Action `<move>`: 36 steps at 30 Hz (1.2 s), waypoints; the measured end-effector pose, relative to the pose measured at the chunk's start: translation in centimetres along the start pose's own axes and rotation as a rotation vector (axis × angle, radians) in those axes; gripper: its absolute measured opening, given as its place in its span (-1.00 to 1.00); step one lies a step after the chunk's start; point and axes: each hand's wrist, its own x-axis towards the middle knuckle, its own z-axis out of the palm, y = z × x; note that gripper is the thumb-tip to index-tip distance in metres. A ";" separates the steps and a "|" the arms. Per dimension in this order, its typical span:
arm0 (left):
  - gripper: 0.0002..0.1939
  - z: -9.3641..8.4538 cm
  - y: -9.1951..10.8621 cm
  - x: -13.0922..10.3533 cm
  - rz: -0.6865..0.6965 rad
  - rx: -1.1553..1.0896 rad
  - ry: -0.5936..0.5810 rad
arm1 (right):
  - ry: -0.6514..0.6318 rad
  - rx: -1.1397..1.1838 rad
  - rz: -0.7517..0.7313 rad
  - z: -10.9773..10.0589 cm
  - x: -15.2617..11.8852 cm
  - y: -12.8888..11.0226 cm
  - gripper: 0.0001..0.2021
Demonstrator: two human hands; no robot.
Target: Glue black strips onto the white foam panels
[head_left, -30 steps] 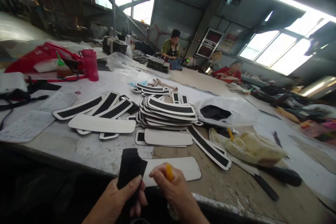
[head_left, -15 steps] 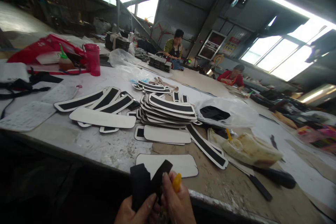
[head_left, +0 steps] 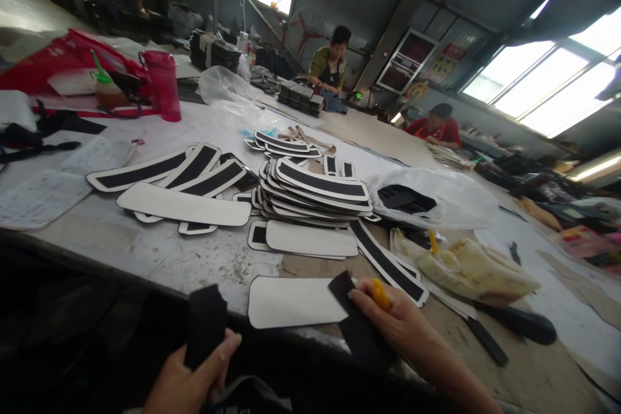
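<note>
Black strip (head_left: 365, 335) at the near edge of the table (head_left: 191, 265), its upper end lying across the right end of a pale panel (head_left: 294, 302) in the view. Right hand (head_left: 398, 314) pinches it between thumb and fingers, a yellow-ended tool (head_left: 381, 295) tucked into the same grip. Left hand (head_left: 194, 378), near left, has its thumb clamped on another dark piece (head_left: 206, 323), apart from the panel. Judged risks: the shared right grip could let strip or tool slip, or the tool could scuff the panel; the strip's limp lower part could fold or snag on the table edge; a drag across the panel could shift it. Stack of banded panels (head_left: 317, 189) sits beyond, unevenly piled; a knock might slide it.
</note>
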 end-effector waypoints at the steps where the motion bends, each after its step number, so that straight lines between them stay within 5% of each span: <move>1: -0.56 -0.1 0.6 0.7 -0.006 -0.001 0.020 | -0.082 -0.136 -0.052 0.2 0.7 -0.5 -0.71; 5: -0.51 0.1 2.9 2.8 -0.073 0.039 -0.146 | -0.370 -0.454 -0.178 2.7 4.2 -1.8 -0.75; 10: -0.54 0.6 4.7 3.2 -0.070 0.081 -0.264 | -0.561 -0.499 -0.194 5.6 7.8 -1.9 -0.76; 31: -0.49 2.0 5.0 4.5 -0.080 0.283 -0.188 | -0.622 -0.748 -0.165 7.3 9.7 -1.1 -0.78; 36: -0.52 2.1 5.2 4.2 -0.076 0.303 -0.138 | -0.632 -0.773 -0.151 4.5 8.4 -1.3 -0.76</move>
